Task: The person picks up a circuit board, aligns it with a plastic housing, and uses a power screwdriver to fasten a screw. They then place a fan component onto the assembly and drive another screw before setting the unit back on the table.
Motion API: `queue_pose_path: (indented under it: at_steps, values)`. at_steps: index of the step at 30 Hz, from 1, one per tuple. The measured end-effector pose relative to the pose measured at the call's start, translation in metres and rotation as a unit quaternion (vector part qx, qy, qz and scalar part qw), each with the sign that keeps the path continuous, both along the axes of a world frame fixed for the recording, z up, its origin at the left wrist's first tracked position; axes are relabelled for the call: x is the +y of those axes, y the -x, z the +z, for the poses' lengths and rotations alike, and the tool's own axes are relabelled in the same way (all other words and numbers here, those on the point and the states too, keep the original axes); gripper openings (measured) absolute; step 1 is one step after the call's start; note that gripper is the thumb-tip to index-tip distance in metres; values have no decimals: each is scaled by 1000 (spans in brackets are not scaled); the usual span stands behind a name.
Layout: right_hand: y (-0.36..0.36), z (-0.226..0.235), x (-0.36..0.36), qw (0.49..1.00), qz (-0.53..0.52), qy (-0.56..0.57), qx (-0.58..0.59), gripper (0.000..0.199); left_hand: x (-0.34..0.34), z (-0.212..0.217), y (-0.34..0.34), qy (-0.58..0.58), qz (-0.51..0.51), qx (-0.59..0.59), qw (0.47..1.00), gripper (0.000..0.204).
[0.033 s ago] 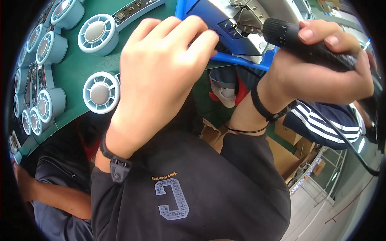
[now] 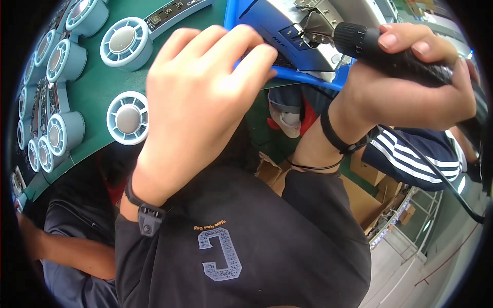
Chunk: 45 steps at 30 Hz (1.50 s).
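My right hand (image 2: 411, 97) is wrapped round a black electric screwdriver (image 2: 395, 61), held nearly level. The screwdriver's front end points left into the metal head of a blue and silver screw feeder (image 2: 280, 38). My left hand (image 2: 197, 95) hovers palm down over the bench edge with its fingers curled. Whatever those fingers hold, if anything, is hidden beneath them. Beside the left wrist lies a light-blue round housing (image 2: 128, 119) with a grey centre, partly covered by the hand. Above it sits another such housing (image 2: 122, 41), joined to a curved band (image 2: 172, 14) with a circuit board.
Several more light-blue housings (image 2: 65, 134) line the left of the green bench (image 2: 92, 102). A blue tray (image 2: 231, 13) surrounds the feeder. Another person's arm (image 2: 79, 254) is at lower left; a striped garment (image 2: 411, 159) and cardboard (image 2: 364, 169) are at right. A black cable (image 2: 436, 179) hangs there.
My left hand has shifted slightly left and down, uncovering a bit more of the feeder's side. My right hand and the screwdriver have barely moved.
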State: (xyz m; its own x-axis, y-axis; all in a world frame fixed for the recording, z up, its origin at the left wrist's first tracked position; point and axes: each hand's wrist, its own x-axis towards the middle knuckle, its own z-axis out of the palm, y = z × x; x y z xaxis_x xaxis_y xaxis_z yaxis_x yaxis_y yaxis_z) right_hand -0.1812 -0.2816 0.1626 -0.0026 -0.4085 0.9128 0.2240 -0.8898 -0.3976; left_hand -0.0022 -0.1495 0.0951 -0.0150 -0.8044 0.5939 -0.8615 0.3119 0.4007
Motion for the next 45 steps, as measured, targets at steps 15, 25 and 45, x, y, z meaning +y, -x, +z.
queue_pose_path:
  at_steps: [15, 25, 45]
  values:
    - [-44, -3, 39, 990, 123, -50, 48, 25, 97, -33, -77, -23, 52, 173, 983, 56]
    - [-113, -37, 92, 970, 206, -106, 70, 25, 84, -65, -78, 37, -8, 288, 957, 59]
    - [-99, -50, 94, 941, 277, -152, 125, 26, 89, -66, -78, 13, -3, 274, 962, 56]
